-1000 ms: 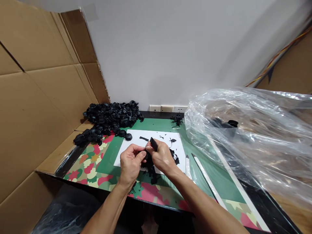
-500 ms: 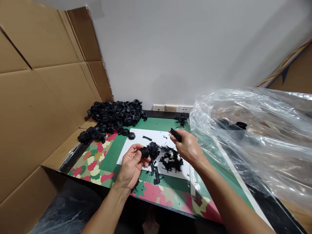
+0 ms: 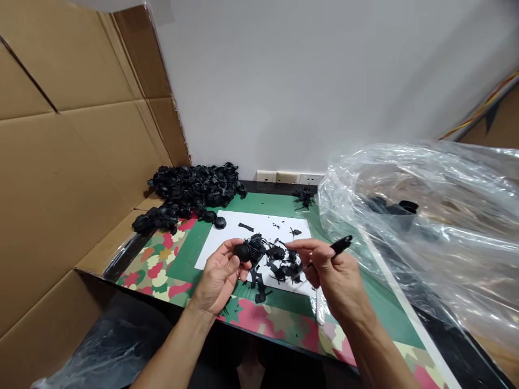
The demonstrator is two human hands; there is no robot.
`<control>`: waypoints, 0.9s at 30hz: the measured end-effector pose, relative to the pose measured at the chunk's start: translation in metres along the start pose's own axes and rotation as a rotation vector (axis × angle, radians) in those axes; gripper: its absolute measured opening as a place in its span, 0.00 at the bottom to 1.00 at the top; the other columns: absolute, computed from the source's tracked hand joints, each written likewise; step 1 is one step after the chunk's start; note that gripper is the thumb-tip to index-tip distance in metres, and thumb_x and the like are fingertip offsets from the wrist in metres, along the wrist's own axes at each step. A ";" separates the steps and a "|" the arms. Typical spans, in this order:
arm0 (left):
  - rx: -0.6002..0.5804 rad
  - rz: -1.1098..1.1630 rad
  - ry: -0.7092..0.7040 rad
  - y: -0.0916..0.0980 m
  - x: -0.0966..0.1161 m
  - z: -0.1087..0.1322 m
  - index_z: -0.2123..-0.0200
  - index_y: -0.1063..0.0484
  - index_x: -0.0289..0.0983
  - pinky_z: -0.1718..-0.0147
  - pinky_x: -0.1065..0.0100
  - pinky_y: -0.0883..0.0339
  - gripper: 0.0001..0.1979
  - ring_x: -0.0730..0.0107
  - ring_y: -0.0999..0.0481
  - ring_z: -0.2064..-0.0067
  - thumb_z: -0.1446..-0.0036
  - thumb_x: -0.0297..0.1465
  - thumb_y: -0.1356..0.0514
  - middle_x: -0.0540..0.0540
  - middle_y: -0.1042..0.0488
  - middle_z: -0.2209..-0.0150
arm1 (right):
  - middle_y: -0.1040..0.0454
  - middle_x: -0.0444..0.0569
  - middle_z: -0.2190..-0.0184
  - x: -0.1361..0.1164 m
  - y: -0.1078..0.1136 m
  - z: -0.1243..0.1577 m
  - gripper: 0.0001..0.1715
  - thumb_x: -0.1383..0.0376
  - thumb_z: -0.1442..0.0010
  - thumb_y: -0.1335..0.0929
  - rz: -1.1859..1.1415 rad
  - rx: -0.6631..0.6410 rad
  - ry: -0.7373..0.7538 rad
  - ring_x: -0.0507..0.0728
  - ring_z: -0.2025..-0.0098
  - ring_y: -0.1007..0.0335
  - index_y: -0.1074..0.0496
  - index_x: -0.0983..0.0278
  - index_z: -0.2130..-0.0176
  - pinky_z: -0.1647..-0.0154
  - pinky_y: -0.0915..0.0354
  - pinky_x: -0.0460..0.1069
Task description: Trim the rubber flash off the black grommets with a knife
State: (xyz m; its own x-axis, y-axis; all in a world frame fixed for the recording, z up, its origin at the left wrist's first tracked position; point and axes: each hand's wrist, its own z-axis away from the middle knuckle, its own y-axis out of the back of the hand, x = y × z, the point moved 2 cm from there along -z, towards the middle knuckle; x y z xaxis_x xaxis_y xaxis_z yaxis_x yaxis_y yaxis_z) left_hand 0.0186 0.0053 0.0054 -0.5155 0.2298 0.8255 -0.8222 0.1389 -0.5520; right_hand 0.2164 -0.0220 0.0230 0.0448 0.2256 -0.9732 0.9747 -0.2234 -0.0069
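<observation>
My left hand is closed on a black ribbed rubber part, held just above the white paper sheet. My right hand is closed on a thin black-handled tool, its handle sticking up to the right and its tip pointing left toward a heap of black rubber trimmings on the paper. The two hands are apart, with the trimmings between them.
A large pile of black ribbed parts lies at the table's back left, against cardboard walls. A big clear plastic bag fills the right side. The green cutting mat lies on camouflage-patterned covering; wall sockets sit behind.
My hands have come apart: the left kept the ribbed part, the right swung out right with the tool, then drew back toward me and turned the handle outward.
</observation>
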 end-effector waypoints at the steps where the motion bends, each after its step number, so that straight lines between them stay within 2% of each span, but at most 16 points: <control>1: -0.005 -0.012 0.011 0.000 0.000 0.000 0.58 0.28 0.33 0.77 0.75 0.38 0.24 0.73 0.28 0.73 0.60 0.28 0.28 0.46 0.26 0.72 | 0.35 0.45 0.80 0.004 0.000 0.003 0.34 0.38 0.47 0.36 -0.086 -0.019 -0.064 0.48 0.83 0.46 0.22 0.65 0.71 0.85 0.48 0.44; 4: 0.010 -0.047 0.046 0.000 -0.001 0.001 0.58 0.27 0.32 0.80 0.77 0.42 0.25 0.78 0.33 0.77 0.61 0.28 0.27 0.48 0.27 0.75 | 0.30 0.49 0.75 0.013 -0.001 0.011 0.33 0.38 0.53 0.31 -0.280 -0.047 -0.184 0.47 0.83 0.42 0.28 0.66 0.79 0.86 0.45 0.44; 6: 0.018 -0.054 0.058 0.000 -0.003 0.001 0.58 0.26 0.32 0.81 0.77 0.44 0.23 0.78 0.34 0.79 0.59 0.32 0.28 0.47 0.28 0.78 | 0.30 0.47 0.78 0.016 -0.005 0.015 0.34 0.38 0.58 0.29 -0.341 -0.084 -0.256 0.47 0.84 0.41 0.32 0.66 0.82 0.87 0.45 0.44; 9: 0.001 -0.049 0.054 -0.001 -0.006 0.001 0.58 0.25 0.31 0.81 0.76 0.45 0.22 0.77 0.34 0.79 0.57 0.35 0.29 0.46 0.27 0.78 | 0.34 0.42 0.84 0.018 -0.018 0.020 0.31 0.41 0.59 0.27 -0.327 -0.094 -0.431 0.46 0.88 0.47 0.34 0.65 0.81 0.89 0.52 0.43; 11: -0.018 -0.045 0.053 -0.001 -0.008 0.002 0.57 0.25 0.32 0.81 0.76 0.46 0.22 0.78 0.35 0.78 0.56 0.37 0.30 0.45 0.26 0.76 | 0.36 0.40 0.86 0.018 -0.030 0.022 0.28 0.44 0.57 0.27 -0.265 -0.086 -0.479 0.46 0.87 0.48 0.33 0.65 0.79 0.88 0.51 0.43; 16: -0.025 -0.052 0.077 -0.003 -0.010 0.004 0.55 0.24 0.33 0.80 0.76 0.45 0.24 0.77 0.33 0.76 0.56 0.37 0.29 0.46 0.27 0.74 | 0.36 0.41 0.84 0.019 -0.053 0.020 0.23 0.48 0.52 0.28 -0.187 -0.127 -0.401 0.48 0.82 0.44 0.31 0.66 0.77 0.83 0.47 0.44; 21: -0.032 -0.124 0.094 -0.004 -0.011 0.007 0.54 0.24 0.33 0.81 0.76 0.44 0.26 0.76 0.32 0.75 0.57 0.37 0.29 0.45 0.26 0.73 | 0.35 0.41 0.85 0.017 -0.058 0.018 0.18 0.53 0.53 0.30 -0.222 -0.112 -0.424 0.48 0.83 0.45 0.32 0.65 0.79 0.83 0.47 0.44; 27: 0.064 -0.119 0.031 -0.008 -0.010 0.004 0.61 0.22 0.33 0.83 0.77 0.45 0.22 0.84 0.37 0.82 0.62 0.34 0.27 0.47 0.26 0.73 | 0.33 0.42 0.85 0.013 -0.062 0.020 0.10 0.59 0.53 0.32 -0.208 -0.084 -0.396 0.51 0.81 0.40 0.33 0.64 0.78 0.78 0.42 0.46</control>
State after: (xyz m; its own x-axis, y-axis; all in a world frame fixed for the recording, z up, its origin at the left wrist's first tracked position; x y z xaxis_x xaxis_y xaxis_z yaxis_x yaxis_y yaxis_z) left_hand 0.0294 -0.0023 0.0024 -0.4066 0.2448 0.8802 -0.8914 0.1050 -0.4409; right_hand 0.1521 -0.0238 0.0065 -0.2256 -0.1261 -0.9660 0.9691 -0.1302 -0.2093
